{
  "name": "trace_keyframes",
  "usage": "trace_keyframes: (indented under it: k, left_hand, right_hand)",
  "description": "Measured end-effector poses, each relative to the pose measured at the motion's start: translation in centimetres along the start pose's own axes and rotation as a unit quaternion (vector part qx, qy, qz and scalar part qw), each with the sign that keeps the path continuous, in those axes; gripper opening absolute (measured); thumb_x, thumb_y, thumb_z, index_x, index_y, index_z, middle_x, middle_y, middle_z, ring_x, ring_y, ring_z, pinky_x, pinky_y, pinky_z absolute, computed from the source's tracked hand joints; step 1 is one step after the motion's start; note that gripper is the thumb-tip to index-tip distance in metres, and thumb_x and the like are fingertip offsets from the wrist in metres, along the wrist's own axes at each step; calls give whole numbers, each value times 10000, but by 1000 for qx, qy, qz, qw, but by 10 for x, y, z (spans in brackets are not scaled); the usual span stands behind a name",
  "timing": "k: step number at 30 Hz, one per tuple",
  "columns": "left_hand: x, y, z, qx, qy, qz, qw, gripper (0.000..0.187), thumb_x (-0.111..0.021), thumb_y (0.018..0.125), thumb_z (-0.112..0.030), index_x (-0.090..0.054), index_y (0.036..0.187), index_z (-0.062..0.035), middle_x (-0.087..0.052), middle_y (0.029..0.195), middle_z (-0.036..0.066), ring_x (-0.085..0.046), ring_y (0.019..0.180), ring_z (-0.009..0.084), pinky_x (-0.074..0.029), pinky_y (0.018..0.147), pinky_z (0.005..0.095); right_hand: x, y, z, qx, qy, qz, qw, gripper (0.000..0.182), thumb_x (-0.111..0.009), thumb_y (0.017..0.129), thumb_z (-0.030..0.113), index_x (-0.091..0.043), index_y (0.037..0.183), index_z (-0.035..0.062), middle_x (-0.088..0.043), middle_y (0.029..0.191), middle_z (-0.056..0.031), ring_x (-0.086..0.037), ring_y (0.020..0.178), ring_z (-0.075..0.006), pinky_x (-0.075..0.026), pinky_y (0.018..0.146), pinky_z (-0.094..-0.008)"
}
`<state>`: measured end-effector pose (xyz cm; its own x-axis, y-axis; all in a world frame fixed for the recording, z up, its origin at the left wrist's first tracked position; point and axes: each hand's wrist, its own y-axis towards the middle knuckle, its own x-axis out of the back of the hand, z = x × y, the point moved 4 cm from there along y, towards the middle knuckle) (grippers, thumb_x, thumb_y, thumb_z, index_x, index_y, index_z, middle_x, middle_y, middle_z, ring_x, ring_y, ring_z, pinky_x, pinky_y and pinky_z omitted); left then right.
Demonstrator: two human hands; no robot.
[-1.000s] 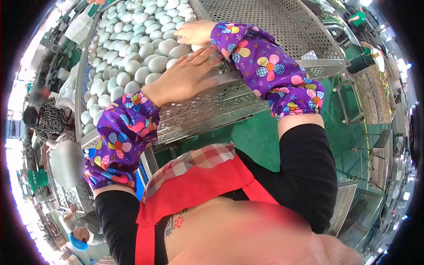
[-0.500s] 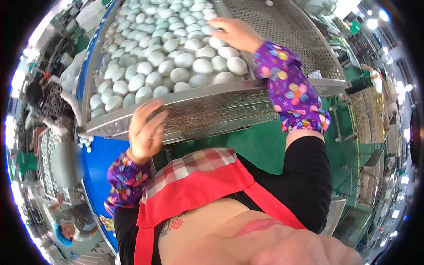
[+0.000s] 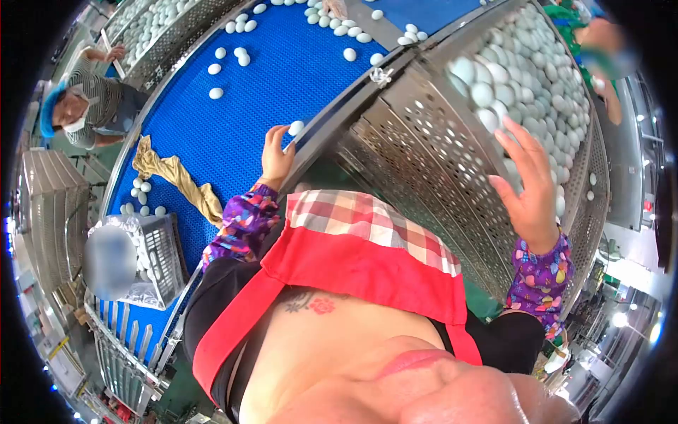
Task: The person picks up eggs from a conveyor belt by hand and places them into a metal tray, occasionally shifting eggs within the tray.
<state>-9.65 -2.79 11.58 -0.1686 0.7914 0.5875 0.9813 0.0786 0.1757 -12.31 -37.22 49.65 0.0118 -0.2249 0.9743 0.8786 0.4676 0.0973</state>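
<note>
A: What can you count?
B: Two hands, left hand and right hand; one yellowish cloth on the blue belt; one pale crate at its end. One lone egg lies by the left hand. The tray eggs, heaped in a perforated metal tray, overlap too much to number.
A: Anything hard to make out?
B: A grey blur covers part of the crate, and the top edge cuts off the belt.
A: And the fingers?
B: Left: loosely curled, thumb and index apart, gripping nothing. The lone egg sits at the belt's edge, right by the index fingertip; I can't tell whether they touch. Right: spread wide, empty, in front of the tray eggs, contact unclear.
</note>
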Motion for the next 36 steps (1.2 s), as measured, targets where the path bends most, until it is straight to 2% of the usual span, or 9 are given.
trace_keyframes:
  k: [1,3,8,11,14,21,25,35,36]
  left_hand:
    - [-5,2,35,-22,57,-11,998,451,-653,788,-117,-539,1225,-102,-473,1280,185,-502,1149,351,-444,944,392]
    - [-19,0,75,88,71,67,991,579,-666,779,-146,-471,1324,-158,-319,1417,230,-386,1268,402,-376,1030,419]
    - [-50,31,157,33,110,146,983,640,-657,774,-115,-435,1368,-199,-265,1457,238,-312,1319,412,-323,1075,435]
    - [-73,55,166,-3,122,220,968,653,-654,782,-120,-419,1384,-214,-273,1461,219,-307,1326,402,-305,1084,446]
    - [-105,78,172,-116,148,235,954,661,-680,778,-189,-420,1385,-202,-301,1455,198,-299,1336,387,-289,1073,480]
    - [-163,164,147,-54,163,79,982,732,-716,756,-347,-392,1395,-195,-225,1482,235,-256,1346,428,-266,1046,563]
    - [-197,225,135,-102,142,54,983,824,-742,707,-418,-368,1414,-222,-193,1490,239,-204,1350,467,-249,1023,621]
    - [-284,325,86,-179,229,193,937,825,-738,688,-338,-345,1413,-336,-165,1535,115,-175,1369,451,-255,978,709]
    - [-291,334,79,-187,249,214,926,814,-741,696,-372,-344,1407,-367,-152,1543,86,-171,1379,431,-241,993,709]
  right_hand:
    - [-15,19,7,-1,6,0,1000,530,-677,766,131,-536,1274,75,-480,1357,-112,-446,1240,-301,-275,1065,-469]
    - [-31,38,13,21,3,-20,1000,588,-698,747,133,-507,1302,90,-396,1422,-108,-413,1259,-313,-279,1062,-468]
    - [-71,93,18,-17,-69,-4,997,827,-730,714,150,-306,1417,55,-339,1462,-134,-363,1317,-328,-256,1064,-488]
    - [-71,94,20,-19,-109,2,994,821,-735,706,155,-320,1404,34,-350,1453,-154,-379,1306,-332,-255,1065,-494]
    - [-73,95,14,-26,-123,21,992,816,-733,703,160,-322,1391,5,-360,1431,-208,-389,1288,-379,-267,1057,-515]
    - [-72,79,-1,-97,-151,89,980,784,-723,740,289,-338,1352,-13,-369,1383,-273,-402,1241,-457,-319,996,-607]
    - [-70,72,-3,-78,-187,93,975,806,-722,748,293,-280,1366,25,-354,1361,-269,-427,1198,-476,-313,1004,-637]
    - [-67,52,-10,-92,-152,65,982,609,-575,879,320,-270,1393,201,-295,1413,-189,-461,1170,-408,-313,990,-650]
    - [-63,43,-15,-207,-52,136,968,554,-537,903,308,-279,1389,249,-278,1428,-166,-457,1172,-408,-303,996,-650]
